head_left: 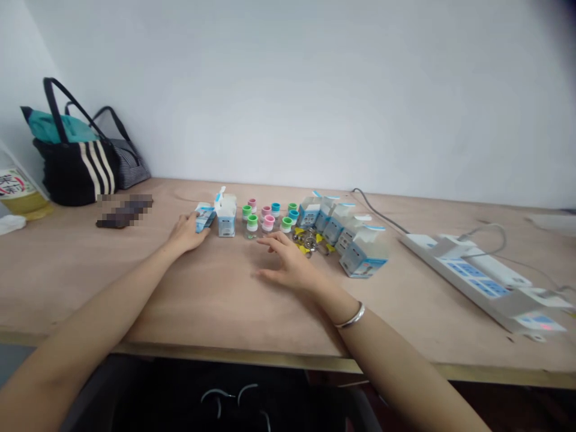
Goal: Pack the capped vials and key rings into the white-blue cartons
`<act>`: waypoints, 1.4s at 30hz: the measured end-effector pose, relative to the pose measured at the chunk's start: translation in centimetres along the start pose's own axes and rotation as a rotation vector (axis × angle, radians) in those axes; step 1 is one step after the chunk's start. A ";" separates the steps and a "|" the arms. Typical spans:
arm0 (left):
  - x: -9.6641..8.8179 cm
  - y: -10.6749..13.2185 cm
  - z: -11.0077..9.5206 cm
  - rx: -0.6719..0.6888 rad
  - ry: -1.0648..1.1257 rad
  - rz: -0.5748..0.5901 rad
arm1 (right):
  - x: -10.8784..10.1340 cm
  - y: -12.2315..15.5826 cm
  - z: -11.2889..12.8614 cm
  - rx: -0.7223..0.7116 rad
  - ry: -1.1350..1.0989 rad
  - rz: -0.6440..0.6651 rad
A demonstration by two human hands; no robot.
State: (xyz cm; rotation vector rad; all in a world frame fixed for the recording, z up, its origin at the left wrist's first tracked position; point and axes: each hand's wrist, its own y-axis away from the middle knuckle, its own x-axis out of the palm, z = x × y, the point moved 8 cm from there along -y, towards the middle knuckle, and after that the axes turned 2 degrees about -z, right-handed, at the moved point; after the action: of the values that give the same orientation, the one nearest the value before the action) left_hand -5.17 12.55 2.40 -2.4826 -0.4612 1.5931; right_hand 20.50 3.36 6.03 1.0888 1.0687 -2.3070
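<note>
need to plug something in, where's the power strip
In the head view, the white power strip lies on the right side of the table, to the right of the row of open boxes.

A striped black bag (72,174) is sitting by the wall (315,96) — a teal bundle (76,128) is poking out, and a grey bag (131,163) is resting beside it. At the left edge, a bottle (27,204) of yellow liquid is standing. A dark, pixelated object (125,213) is lying flat on the table (211,306). At right, a white power strip (488,288) is holding plugs (453,246) — a grey cord (381,211) is trailing behind.
</note>
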 end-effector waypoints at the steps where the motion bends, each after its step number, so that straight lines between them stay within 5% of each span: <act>1: -0.1 -0.2 0.2 0.005 0.019 -0.017 | 0.0 0.0 0.0 0.004 0.002 0.002; 5: -2.1 -0.8 0.9 -0.013 0.066 -0.122 | -0.1 0.1 0.1 0.014 0.013 0.003; 9: -7.3 0.1 0.7 -0.035 0.106 -0.404 | -0.2 0.1 -0.2 0.028 0.023 -0.025; 13: -11.6 4.0 -3.2 0.232 0.301 -0.658 | -0.9 -0.1 -0.8 0.056 0.050 -0.148; 15: -10.2 5.4 -5.7 0.346 0.470 -0.416 | -2.1 -0.1 -1.0 0.081 0.076 -0.279; 19: -4.0 7.8 -9.5 0.345 0.801 0.178 | -3.9 0.2 -0.5 0.083 0.206 -0.403; 23: 1.6 7.9 -9.6 0.100 0.980 0.500 | -2.8 -0.1 0.0 0.043 0.323 -0.202; 26: 4.0 7.4 -8.9 -0.060 1.052 0.663 | -0.8 -0.1 -0.1 0.013 0.287 0.021; 31: 4.8 8.1 -7.9 -0.157 1.072 0.829 | 0.8 0.0 -0.3 0.006 0.186 0.170; 35: 4.0 9.1 -8.2 -0.062 1.017 0.872 | 1.1 0.1 -0.1 -0.002 0.138 0.227; 42: 1.5 7.8 -9.4 0.377 0.677 0.445 | 0.6 -0.3 1.0 -0.068 0.026 0.200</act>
State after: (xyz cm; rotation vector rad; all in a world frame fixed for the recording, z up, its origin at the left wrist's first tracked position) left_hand 5.24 6.09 2.78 -2.6920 0.4634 0.7240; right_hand 19.41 2.83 6.09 1.1464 0.9917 -2.0918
